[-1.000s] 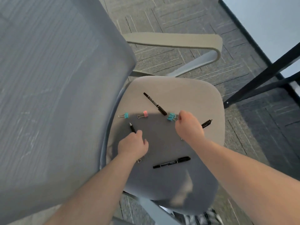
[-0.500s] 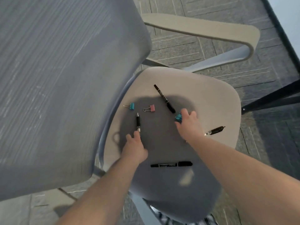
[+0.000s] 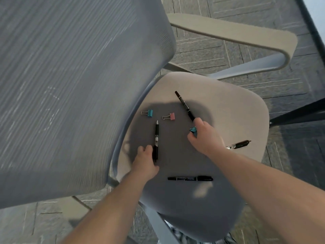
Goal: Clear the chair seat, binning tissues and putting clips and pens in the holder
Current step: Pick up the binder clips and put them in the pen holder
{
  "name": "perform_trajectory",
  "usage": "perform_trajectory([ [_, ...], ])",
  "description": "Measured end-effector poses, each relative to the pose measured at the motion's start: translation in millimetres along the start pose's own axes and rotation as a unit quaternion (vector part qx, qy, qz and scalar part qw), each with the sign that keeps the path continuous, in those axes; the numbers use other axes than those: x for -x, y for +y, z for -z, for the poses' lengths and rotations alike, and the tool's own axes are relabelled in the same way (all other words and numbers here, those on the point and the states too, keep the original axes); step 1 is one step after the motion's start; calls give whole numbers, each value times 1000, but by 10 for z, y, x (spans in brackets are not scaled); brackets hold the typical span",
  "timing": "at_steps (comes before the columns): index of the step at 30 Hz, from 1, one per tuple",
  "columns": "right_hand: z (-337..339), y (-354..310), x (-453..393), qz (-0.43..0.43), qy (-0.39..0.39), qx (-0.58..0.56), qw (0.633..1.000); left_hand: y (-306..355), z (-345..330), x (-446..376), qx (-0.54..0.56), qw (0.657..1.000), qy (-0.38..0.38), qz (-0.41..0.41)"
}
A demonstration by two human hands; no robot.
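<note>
The beige chair seat holds several pens and clips. My left hand curls around the lower end of a black gel pen that lies flat and points away from me. My right hand pinches a teal binder clip, and its index fingertip touches the end of a black marker. A second teal clip and a pink clip lie near the backrest. Another marker lies near the seat's front. A dark pen lies at the seat's right edge. No tissue, bin or holder is in view.
The grey mesh backrest fills the left of the view. A beige armrest curves over the far side. A black table leg stands at the right on grey carpet.
The view has shifted closer over the seat. My left hand has slid back along the gel pen, so more of it shows. My right hand has closed on the teal clip.
</note>
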State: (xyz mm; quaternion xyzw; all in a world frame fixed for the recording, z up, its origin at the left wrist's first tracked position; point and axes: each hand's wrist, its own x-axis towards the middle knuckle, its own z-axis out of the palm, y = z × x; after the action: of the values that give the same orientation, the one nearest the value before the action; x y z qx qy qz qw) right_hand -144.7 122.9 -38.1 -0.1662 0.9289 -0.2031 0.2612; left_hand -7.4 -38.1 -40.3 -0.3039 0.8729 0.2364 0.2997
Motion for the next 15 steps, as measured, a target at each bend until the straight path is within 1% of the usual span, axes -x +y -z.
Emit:
perform_trajectory([
  [7, -73, -182, -85, 0, -36, -2, 999, -172, -20, -22, -12, 1000, -3, -4],
  [12, -118, -299, -118, -13, -52, -52, 997, -173, -9, -45, -28, 999, -18, 13],
  [15, -128, -342, -145, -14, -62, -58, 996, -159, 93, -67, -8, 1000, 11, 17],
])
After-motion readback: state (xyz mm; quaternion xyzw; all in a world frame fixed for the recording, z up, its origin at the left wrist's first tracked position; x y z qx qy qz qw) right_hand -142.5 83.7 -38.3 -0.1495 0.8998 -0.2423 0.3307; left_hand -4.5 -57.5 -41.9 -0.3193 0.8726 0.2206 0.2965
